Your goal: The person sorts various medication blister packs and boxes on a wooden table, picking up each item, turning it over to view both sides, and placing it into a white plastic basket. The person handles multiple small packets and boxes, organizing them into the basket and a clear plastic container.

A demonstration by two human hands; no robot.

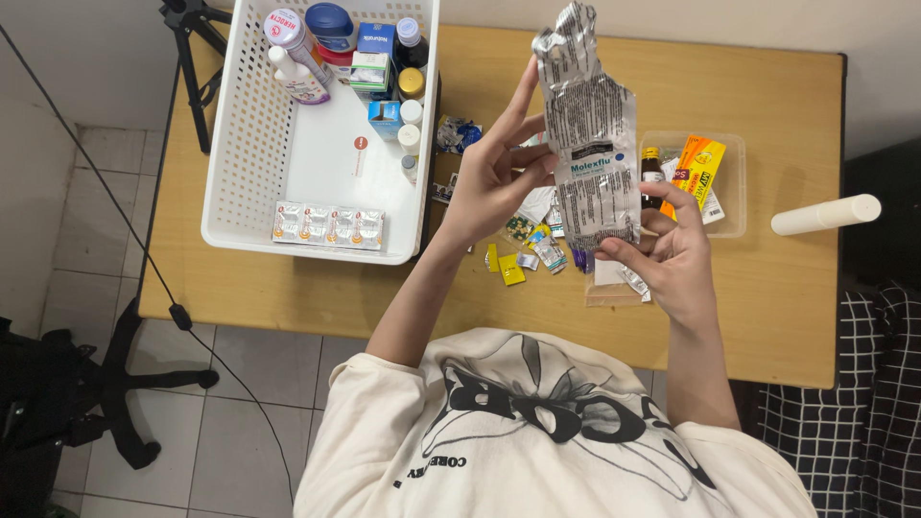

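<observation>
On the far left I see a black tripod [106, 384] on the tiled floor [115, 182], with a thin cable [144, 259] running past it. Next comes my wooden table [767, 317]. A white basket [240, 163] sits on its left part. At the back of the basket are bottles [293, 53], a blue jar [329, 21] and small boxes [370, 69]. At the front of it lies a flat pill strip [328, 225]. My left hand [494, 173] is just right of the basket, lifted up above the table. Its fingers are spread apart, and the tips touch the left edge of the foil strip [590, 134]. The foil strip is long, silver and crinkly, and it stands up tall in the air between my two hands. It hides some of the table behind it. Under it lies a little pile of packets [528, 254], yellow and silver ones, close together. My right hand [672, 259] holds the bottom of the foil strip, with thumb and fingers pinched shut on it. Behind that hand is a clear tray [734, 182] with a small brown bottle [651, 173] and a yellow box [698, 168] inside. Farther right, a white tube [825, 214] lies on its side near the table edge. Beside the table is a black and white checked cloth [863, 412].
</observation>
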